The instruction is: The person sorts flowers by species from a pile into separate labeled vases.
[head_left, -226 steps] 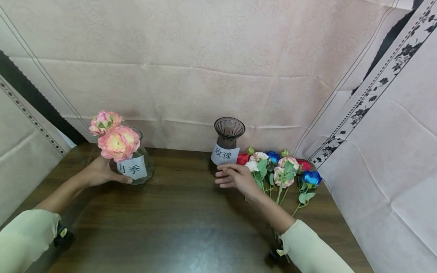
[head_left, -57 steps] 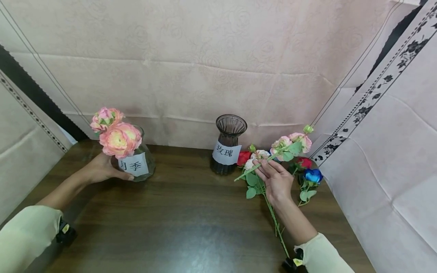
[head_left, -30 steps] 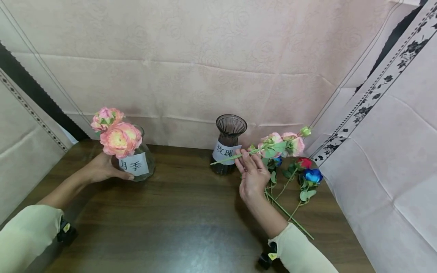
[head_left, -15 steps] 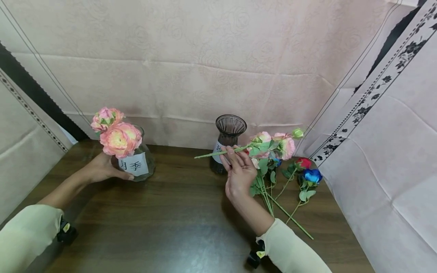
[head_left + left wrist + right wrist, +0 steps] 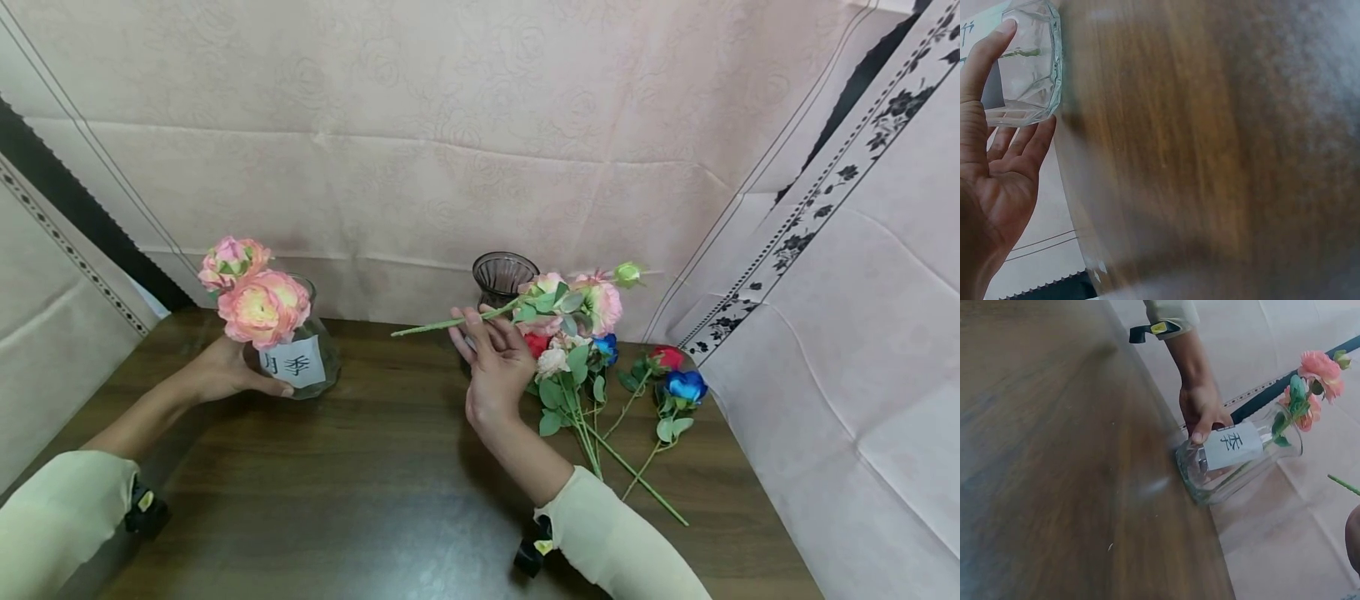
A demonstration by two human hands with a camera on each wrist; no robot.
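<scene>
My left hand (image 5: 225,373) grips the lower part of a clear glass vase (image 5: 326,367) with a white paper label. Its thumb lies across the front, and the other fingers go behind, as the left wrist view shows on the vase (image 5: 1032,75). Pink artificial flowers (image 5: 264,308) stand in that vase. My right hand (image 5: 497,379) pinches the green stem of a pink artificial flower spray (image 5: 604,305) held above the table. The bare stem end points left and the blooms point right. Behind this hand stands a dark glass vase (image 5: 504,275), its label mostly hidden.
On the right of the wooden table (image 5: 360,500) lie several artificial flowers, among them a white flower (image 5: 552,362), a blue flower (image 5: 686,386) and a red flower (image 5: 667,358). Their stems cross toward the front. Pale cloth (image 5: 420,167) hangs behind and at both sides.
My right hand has taken a pink flower spray from the pile and carried it left, passing in front of the dark vase. My left hand stays on the clear vase.
</scene>
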